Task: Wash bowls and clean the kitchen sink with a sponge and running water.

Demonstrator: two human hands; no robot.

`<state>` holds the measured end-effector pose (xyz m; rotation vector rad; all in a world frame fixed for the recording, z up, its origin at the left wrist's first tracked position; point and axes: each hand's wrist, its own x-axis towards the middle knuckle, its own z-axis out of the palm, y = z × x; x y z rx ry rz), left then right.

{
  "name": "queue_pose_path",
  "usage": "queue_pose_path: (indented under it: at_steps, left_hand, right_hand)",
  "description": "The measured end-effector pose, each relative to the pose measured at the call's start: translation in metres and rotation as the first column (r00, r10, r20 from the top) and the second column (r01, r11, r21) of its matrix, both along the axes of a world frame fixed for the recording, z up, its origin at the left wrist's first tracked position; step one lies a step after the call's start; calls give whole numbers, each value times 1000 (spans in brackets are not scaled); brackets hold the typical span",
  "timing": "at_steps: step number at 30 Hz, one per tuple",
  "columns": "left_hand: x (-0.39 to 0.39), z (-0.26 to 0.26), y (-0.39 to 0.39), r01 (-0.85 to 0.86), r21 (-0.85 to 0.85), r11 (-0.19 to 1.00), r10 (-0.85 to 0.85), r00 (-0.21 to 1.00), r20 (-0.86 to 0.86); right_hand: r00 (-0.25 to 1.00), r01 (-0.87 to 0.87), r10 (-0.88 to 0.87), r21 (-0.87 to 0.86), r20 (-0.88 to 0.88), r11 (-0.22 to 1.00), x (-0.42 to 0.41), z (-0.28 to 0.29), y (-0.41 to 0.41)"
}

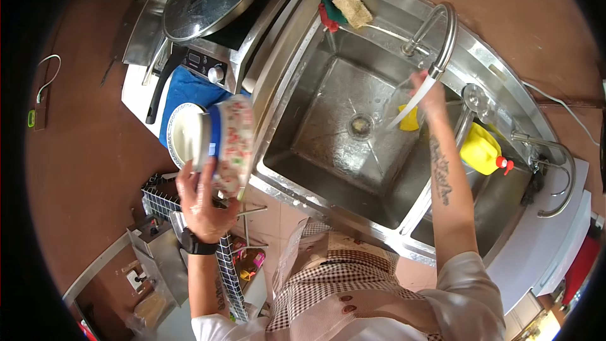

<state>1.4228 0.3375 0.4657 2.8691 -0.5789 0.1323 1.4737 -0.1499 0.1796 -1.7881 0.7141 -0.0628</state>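
My left hand grips a blurred, tilted bowl with a red-and-green floral outside and a blue band. Whether other dishes are stacked with it is unclear. Close behind it, a white dish with a blue patterned rim rests on a blue cloth. Over the stainless steel sink, my right hand is beside the running water, just below the spout of the curved faucet. Its fingers are blurred and partly hidden by the stream. Below that hand, a yellow piece, possibly a sponge, lies in the basin.
A lidded pan sits on the cooktop at the upper left, its black handle jutting toward me. A loofah scrubber lies on the sink's back ledge. At right stand a yellow bottle and a second faucet. A wire rack is lower left.
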Motion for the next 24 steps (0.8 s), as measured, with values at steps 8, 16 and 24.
queue_pose_path:
  at_steps: [8,16,24]
  left_hand:
    - [-12,-12,81,-323,-97,941,329,942,61]
    - [25,-83,135,-265,-821,507,340,936,-92]
    - [50,-126,198,-548,-809,-211,232,776,-586]
  right_hand:
    - [865,316,-501,784,-8,534,52,119,-22]
    - [967,-18,-111,-495,-229,869,-64,-122,14]
    - [801,-256,-185,-605,-570,754,-79,-194,33]
